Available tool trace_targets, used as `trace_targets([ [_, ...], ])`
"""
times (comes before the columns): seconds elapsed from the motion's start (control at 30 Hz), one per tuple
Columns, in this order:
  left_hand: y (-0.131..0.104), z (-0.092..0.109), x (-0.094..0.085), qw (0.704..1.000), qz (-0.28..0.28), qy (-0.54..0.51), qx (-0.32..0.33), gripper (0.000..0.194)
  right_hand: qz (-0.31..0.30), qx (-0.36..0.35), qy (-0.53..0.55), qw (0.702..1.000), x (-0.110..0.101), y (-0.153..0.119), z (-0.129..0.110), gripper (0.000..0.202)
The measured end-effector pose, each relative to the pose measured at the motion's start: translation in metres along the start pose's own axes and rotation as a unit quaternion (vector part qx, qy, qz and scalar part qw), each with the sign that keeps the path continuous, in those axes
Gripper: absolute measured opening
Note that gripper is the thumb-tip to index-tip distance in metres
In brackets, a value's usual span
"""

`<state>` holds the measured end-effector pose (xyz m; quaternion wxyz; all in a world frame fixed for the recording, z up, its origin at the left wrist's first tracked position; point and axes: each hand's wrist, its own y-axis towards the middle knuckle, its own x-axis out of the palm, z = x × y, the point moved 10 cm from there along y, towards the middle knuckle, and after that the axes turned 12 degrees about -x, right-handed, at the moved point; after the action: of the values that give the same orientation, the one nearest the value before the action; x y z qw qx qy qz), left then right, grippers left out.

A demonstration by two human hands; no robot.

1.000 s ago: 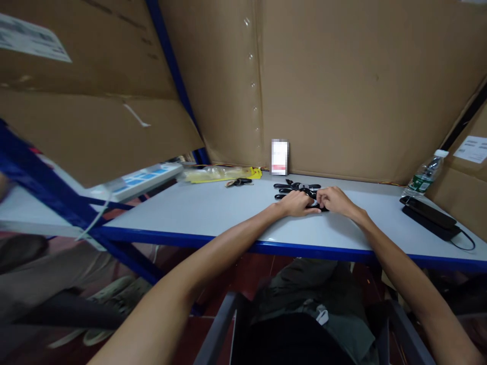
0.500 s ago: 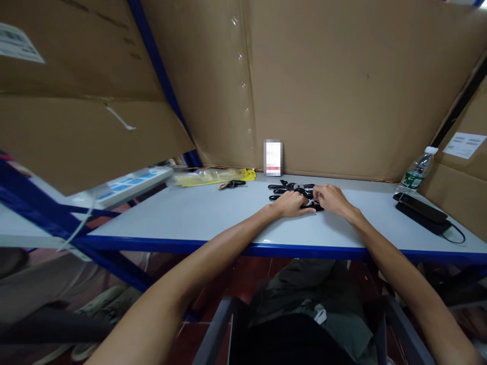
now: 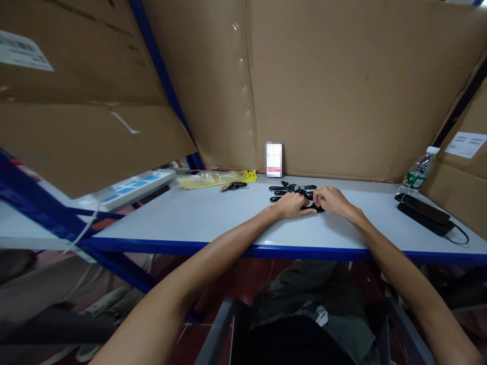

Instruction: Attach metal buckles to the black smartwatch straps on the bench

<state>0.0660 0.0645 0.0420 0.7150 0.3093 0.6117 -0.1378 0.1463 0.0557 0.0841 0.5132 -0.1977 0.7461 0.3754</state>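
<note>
The near tool (image 3: 318,208), black and partly hidden, lay on the table (image 3: 190,218) beneath and between the person's two hands. Only its right-hand part showed, so its long axis was hard to read; that piece seemed to run roughly left to right, across the person's front. The left hand (image 3: 293,204) lay palm down over its covered part, thumb pointing right along the near side. The fingers were bent over it, but whether they gripped or only pressed could not be told.

The right hand (image 3: 330,200) stood just beyond the showing end, to its right and slightly behind, knuckles up. Its fingers were curled in and down, with little gap between them; whether they pinched a part of the tool was hidden. Both hands were close to the piece, neither plainly nearer.

Just past the left hand lay more black tools (image 3: 292,187), handles likewise running left to right. Farther left, well apart from both hands, a dark clip (image 3: 234,186) lay in front of a yellow packet (image 3: 218,178). Behind the tools a phone (image 3: 274,159) leaned on cardboard (image 3: 323,101); far to the right stood a bottle (image 3: 418,172), beside a black case (image 3: 424,214).
</note>
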Motion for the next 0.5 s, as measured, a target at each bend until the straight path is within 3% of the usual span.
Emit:
trace_targets([
  [0.13, 0.001, 0.000, 0.000, 1.000, -0.002, -0.001, -0.004, 0.061, 0.004, -0.008, -0.017, 1.000, -0.002, -0.001, -0.005, 0.030],
  [0.33, 0.000, 0.001, -0.001, 1.000, -0.009, 0.006, -0.011, 0.060, 0.002, 0.072, -0.090, 0.993, -0.011, -0.007, 0.008, 0.019],
  [0.5, 0.000, 0.001, -0.001, 1.000, -0.011, 0.008, -0.011, 0.060, -0.043, 0.048, -0.017, 0.998, 0.006, -0.004, 0.009, 0.011],
])
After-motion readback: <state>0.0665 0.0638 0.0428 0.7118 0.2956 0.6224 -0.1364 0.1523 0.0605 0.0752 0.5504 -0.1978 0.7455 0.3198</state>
